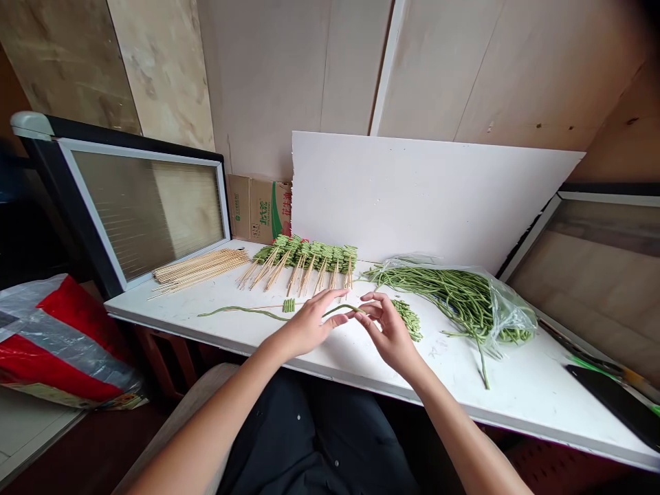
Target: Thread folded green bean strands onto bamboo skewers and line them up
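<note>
My left hand (pixel 312 320) pinches a long green bean (pixel 242 311) that trails off to the left across the white table (pixel 515 392). My right hand (pixel 388 328) meets it from the right, fingers curled and pinching the same bean's end between the two hands. A short stack of cut bean pieces on a skewer (pixel 289 305) lies just left of my left hand. A small heap of cut bean pieces (pixel 408 318) lies right behind my right hand.
Finished bean skewers (pixel 304 260) lie in a row at the back, bare bamboo skewers (pixel 201 268) to their left. A plastic bag of long beans (pixel 464 297) lies on the right. A dark knife (pixel 613 405) rests at the far right edge. A white board (pixel 427 192) leans behind.
</note>
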Action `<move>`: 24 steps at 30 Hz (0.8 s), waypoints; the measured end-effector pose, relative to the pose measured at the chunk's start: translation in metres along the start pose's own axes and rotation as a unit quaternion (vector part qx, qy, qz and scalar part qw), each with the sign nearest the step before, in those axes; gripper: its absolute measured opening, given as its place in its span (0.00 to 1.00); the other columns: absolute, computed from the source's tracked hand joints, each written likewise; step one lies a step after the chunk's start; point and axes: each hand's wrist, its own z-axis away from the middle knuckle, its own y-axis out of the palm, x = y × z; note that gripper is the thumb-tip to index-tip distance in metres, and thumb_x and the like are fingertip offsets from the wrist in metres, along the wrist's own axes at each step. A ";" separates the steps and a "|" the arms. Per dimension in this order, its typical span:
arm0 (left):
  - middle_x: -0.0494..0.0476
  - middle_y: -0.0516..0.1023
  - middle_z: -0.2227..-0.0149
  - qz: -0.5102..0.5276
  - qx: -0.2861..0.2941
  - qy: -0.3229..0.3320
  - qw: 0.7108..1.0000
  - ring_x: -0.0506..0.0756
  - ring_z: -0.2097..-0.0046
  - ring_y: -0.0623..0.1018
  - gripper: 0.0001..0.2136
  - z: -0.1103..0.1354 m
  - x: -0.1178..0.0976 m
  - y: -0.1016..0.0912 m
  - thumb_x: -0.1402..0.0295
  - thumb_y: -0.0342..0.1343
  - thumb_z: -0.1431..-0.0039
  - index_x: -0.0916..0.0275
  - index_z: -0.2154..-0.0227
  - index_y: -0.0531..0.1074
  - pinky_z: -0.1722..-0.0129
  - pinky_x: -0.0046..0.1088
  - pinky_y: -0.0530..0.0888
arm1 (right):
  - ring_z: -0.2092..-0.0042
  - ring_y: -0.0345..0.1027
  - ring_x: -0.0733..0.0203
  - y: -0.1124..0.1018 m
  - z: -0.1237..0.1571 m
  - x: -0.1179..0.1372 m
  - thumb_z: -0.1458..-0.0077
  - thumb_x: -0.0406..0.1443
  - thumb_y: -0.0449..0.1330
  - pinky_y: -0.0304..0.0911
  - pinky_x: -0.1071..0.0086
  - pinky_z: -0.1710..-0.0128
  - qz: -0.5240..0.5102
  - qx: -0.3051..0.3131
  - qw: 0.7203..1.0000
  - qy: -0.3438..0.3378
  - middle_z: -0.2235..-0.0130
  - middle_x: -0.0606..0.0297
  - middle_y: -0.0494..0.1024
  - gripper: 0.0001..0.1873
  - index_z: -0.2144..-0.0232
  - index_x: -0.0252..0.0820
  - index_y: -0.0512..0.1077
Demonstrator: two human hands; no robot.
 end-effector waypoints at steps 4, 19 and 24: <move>0.60 0.83 0.50 0.040 -0.049 0.034 0.997 0.60 0.48 0.81 0.11 -0.008 -0.010 0.021 0.60 0.56 0.28 0.56 0.51 0.80 0.45 0.36 0.75 | 0.54 0.81 0.51 0.003 0.006 0.005 0.34 0.46 0.64 0.74 0.60 0.54 0.029 -0.022 0.998 -0.041 0.56 0.56 0.82 0.12 0.55 0.48 0.70; 0.59 0.84 0.58 0.000 -0.114 0.059 0.992 0.59 0.57 0.81 0.09 0.008 -0.012 0.029 0.62 0.58 0.28 0.57 0.56 0.83 0.50 0.37 0.72 | 0.63 0.75 0.53 0.000 0.009 0.020 0.33 0.33 0.61 0.71 0.58 0.63 0.188 -0.091 0.946 -0.248 0.67 0.60 0.82 0.07 0.58 0.49 0.79; 0.59 0.84 0.64 0.019 -0.126 0.044 0.991 0.59 0.60 0.81 0.11 0.008 -0.018 0.033 0.59 0.61 0.31 0.59 0.61 0.83 0.57 0.35 0.74 | 0.60 0.73 0.52 0.001 0.011 0.010 0.32 0.30 0.59 0.71 0.57 0.61 0.220 -0.075 0.939 -0.252 0.65 0.59 0.81 0.09 0.57 0.49 0.78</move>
